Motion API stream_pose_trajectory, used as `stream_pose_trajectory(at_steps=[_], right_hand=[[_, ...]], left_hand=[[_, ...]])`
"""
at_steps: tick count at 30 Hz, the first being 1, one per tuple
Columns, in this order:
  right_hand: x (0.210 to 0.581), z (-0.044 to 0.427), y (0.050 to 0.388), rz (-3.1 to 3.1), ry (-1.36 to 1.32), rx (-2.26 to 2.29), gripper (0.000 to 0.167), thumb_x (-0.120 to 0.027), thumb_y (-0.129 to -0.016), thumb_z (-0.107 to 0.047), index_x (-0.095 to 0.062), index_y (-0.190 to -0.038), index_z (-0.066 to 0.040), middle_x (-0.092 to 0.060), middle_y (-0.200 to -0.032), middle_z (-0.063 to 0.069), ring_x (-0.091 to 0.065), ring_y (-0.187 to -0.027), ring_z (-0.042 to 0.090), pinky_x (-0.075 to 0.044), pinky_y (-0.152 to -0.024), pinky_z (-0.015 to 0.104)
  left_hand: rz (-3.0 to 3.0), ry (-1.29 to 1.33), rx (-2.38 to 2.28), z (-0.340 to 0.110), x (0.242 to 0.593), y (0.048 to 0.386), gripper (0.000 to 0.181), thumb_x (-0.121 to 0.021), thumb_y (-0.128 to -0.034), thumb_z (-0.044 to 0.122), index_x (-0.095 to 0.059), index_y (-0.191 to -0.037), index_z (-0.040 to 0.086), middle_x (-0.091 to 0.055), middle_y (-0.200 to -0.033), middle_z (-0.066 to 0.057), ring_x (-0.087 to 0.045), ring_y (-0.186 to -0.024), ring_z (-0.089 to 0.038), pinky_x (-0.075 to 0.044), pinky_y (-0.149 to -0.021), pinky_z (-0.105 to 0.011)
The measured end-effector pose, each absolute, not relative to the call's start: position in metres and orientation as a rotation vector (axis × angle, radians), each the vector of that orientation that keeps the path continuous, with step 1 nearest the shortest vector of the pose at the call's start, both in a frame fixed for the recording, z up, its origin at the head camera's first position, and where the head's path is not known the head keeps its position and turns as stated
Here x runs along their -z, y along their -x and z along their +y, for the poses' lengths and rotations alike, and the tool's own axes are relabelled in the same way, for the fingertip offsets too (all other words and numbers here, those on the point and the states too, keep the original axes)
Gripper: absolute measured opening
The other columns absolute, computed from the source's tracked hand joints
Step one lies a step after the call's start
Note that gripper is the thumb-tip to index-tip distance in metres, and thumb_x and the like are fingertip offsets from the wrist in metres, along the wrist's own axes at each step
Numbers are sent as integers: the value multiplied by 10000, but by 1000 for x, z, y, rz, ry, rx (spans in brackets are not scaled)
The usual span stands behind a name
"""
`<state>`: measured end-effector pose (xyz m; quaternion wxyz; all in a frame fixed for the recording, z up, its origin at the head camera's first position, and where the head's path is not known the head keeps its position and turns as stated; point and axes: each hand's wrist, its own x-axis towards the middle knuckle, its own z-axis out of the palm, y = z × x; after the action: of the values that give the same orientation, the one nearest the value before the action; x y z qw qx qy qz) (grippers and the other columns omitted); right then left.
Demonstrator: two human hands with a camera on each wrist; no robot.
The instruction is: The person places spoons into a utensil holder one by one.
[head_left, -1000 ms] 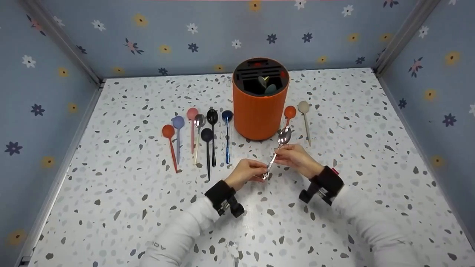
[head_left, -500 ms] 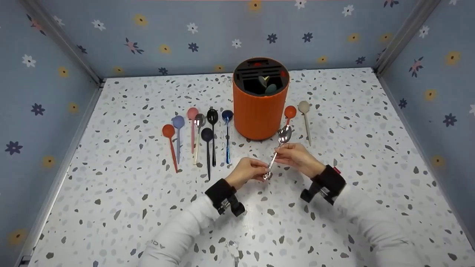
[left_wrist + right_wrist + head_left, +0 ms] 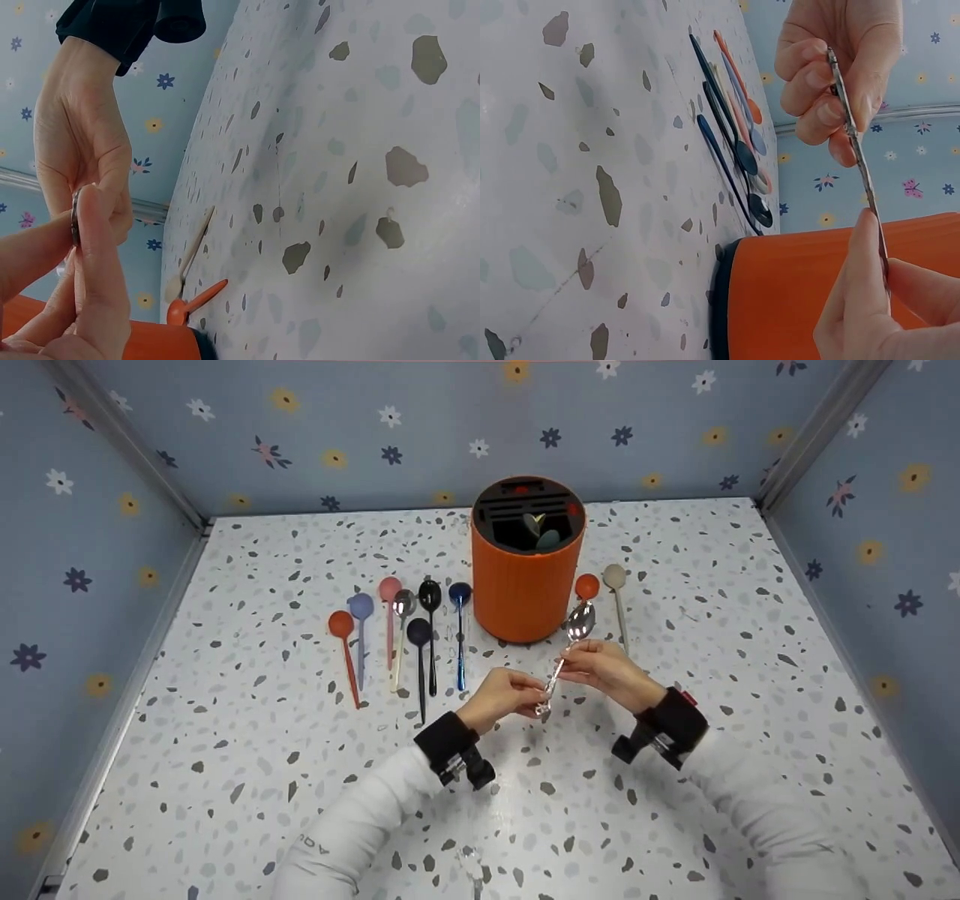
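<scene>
Both hands are on one silver spoon (image 3: 580,621), which we see raised over the surface (image 3: 247,780), bowl toward the far edge, handle end toward the near edge. Left grip (image 3: 501,697): thumb and fingers pinch the handle end. Right grip (image 3: 604,664): thumb and fingers pinch the handle just below the bowl. The right wrist view shows the handle edge-on, tilted, spanning the two.

The holder (image 3: 521,592) stands upright near the far edge, right of centre. To its right lie an orange spoon (image 3: 587,586) and a beige spoon (image 3: 614,576); a row of seven spoons lies to its left, the blue one (image 3: 460,593) nearest it.

Risks, as we judge them:
- Either pinch loosened alone could let the spoon swivel, since the handle is thin and probably slick.
- The bowl overlaps the orange spoon in the head view. We cannot tell the gap; a low forward push could strike it, or the holder's wall.
- A sideways sweep of the left grip could nudge the dark spoon (image 3: 419,631), whose handle reaches nearest the near edge.
- A drop would probably bounce off the hard top.
</scene>
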<state>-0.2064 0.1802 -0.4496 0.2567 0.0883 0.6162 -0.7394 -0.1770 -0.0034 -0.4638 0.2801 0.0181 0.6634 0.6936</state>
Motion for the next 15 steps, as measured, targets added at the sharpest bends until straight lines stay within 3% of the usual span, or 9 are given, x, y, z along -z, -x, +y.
stream_pose_trajectory(at_steps=[15], right_hand=[[425,181,210,1737,-146,2007,88,-529,-866,-10,-475,-918,36,-542,-851,98,-581,-772,151,-493,-832,293]], left_hand=[[1803,-111,-1864,-2,442,184,212,-592,-795,-54,-578,-985,-147,-606,-703,-68,-591,-567,-133,-551,-613,-290]])
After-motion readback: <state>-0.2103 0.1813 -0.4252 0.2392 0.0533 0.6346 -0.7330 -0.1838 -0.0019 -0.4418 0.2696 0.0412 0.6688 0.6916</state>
